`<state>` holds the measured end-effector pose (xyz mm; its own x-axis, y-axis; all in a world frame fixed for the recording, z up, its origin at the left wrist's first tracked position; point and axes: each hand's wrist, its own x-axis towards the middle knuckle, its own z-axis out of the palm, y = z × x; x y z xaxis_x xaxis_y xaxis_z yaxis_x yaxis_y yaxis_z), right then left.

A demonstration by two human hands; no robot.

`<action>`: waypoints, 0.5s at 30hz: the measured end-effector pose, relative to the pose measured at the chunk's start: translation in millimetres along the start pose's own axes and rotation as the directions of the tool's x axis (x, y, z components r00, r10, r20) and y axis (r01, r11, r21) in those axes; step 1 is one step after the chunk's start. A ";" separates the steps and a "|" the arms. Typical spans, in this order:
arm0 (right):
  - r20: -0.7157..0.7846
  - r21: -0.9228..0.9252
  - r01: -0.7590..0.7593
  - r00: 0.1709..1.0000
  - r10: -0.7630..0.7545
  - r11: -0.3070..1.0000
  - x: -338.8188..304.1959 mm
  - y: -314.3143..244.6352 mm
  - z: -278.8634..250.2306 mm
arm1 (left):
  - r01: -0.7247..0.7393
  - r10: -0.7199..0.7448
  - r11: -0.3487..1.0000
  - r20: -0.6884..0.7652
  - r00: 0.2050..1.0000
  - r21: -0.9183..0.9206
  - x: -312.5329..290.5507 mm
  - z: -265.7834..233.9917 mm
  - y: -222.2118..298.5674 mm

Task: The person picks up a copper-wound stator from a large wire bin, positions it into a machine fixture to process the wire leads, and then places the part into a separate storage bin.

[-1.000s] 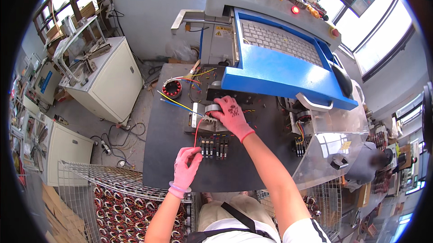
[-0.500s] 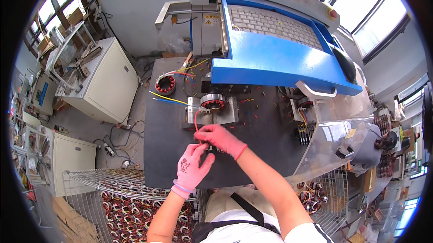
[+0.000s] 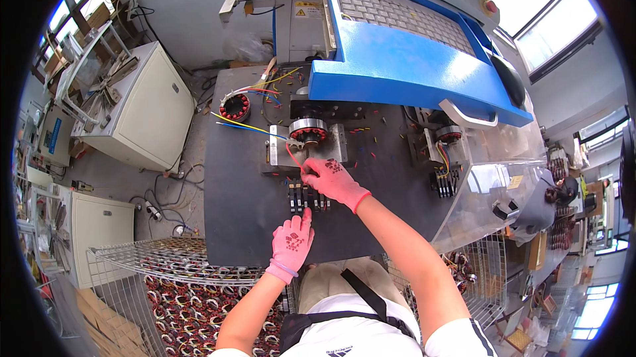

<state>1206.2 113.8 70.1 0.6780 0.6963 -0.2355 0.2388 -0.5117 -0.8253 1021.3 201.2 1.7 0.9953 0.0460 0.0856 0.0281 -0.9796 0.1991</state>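
A wound motor stator (image 3: pixel 308 131) with a silver rim and red inner windings sits on a metal fixture (image 3: pixel 336 141). A red wire (image 3: pixel 293 155) runs from it down to my right hand (image 3: pixel 329 179), pink-gloved, with its fingertips pinched on the wire. Below lies a row of black lever clips (image 3: pixel 296 199), partly covered by that hand. My left hand (image 3: pixel 292 243), also in a pink glove, has its fingers stretched forward, the index tip touching the near end of the clips. A yellow and a blue wire (image 3: pixel 248 127) stick out left from the stator.
Another stator (image 3: pixel 235 106) with loose wires lies at the back left of the dark table (image 3: pixel 245 218). A blue keyboard tray (image 3: pixel 404 68) overhangs the back. At the right stand a second stator (image 3: pixel 448 133), more clips (image 3: pixel 444 183) and a clear guard (image 3: pixel 480 198). Wire baskets hold many stators below.
My left hand has left the red wire and drawn back to the clips' near end. My right hand has shifted slightly right with the wire. The whole view has tilted a little.
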 end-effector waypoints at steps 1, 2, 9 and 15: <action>-0.006 -0.005 0.024 1.000 -0.024 1.000 1.1 3.4 2.4 | -0.001 0.001 1.000 -0.003 1.000 0.001 0.1 1.3 -1.1; -0.012 -0.011 0.047 0.999 -0.047 0.999 1.7 6.8 4.6 | -0.002 0.002 1.000 -0.006 1.000 0.003 0.0 1.9 -1.8; -0.101 -0.131 0.043 0.993 -0.057 0.990 0.6 19.7 13.7 | 0.025 -0.230 0.774 -0.245 0.942 -0.633 26.2 -23.1 -17.5; -0.092 0.348 -0.066 0.990 0.104 0.935 -10.9 -27.2 20.0 | -0.360 -0.708 -0.525 0.160 0.688 -0.772 139.4 -110.3 -105.7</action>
<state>1178.4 130.2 84.9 0.7599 0.5905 -0.2717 -0.0634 -0.3488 -0.9351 1146.8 332.7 100.2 0.6797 0.6935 -0.2387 -0.4445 0.6484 0.6181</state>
